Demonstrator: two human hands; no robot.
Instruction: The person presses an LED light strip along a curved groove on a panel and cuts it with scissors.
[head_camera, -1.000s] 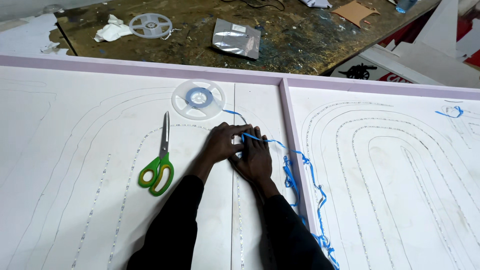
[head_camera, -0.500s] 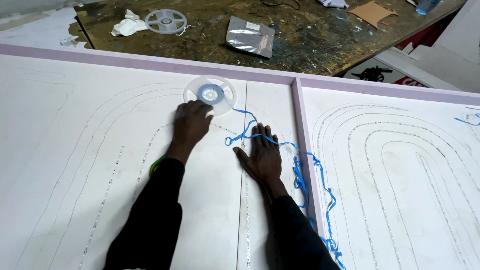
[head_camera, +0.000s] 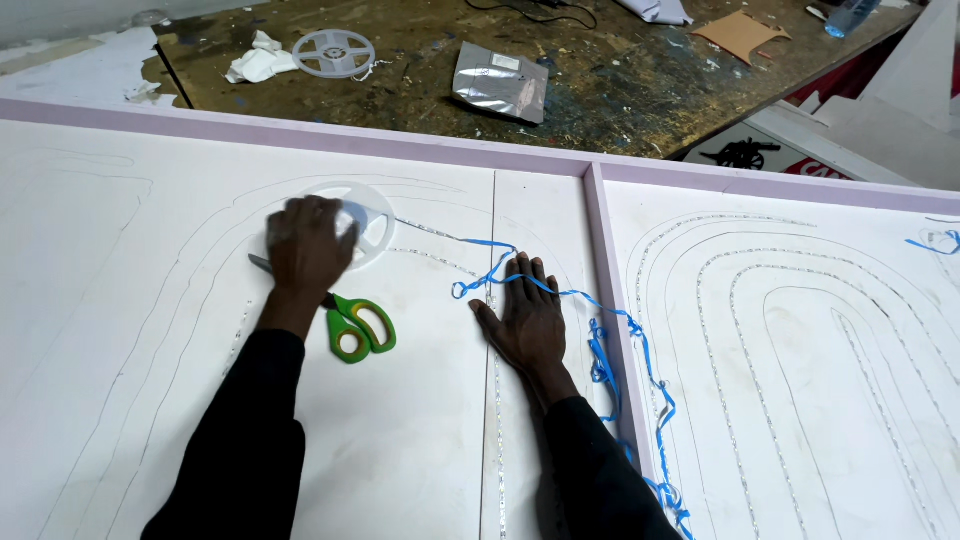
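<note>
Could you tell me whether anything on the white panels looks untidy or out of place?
Yes: a loose blue ribbon lies tangled across the white panel, over the pink divider beside the right hand. The left hand rests on the clear reel, above the green scissors.

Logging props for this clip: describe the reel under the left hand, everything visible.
The reel is a flat, round, translucent white plastic spool with spoke-like cutouts, lying flat on the white panel. The left hand rests on its left part, hiding the hub. A thin strip leads off its right edge toward the loose blue ribbon. Green-handled scissors lie just below it.
</note>
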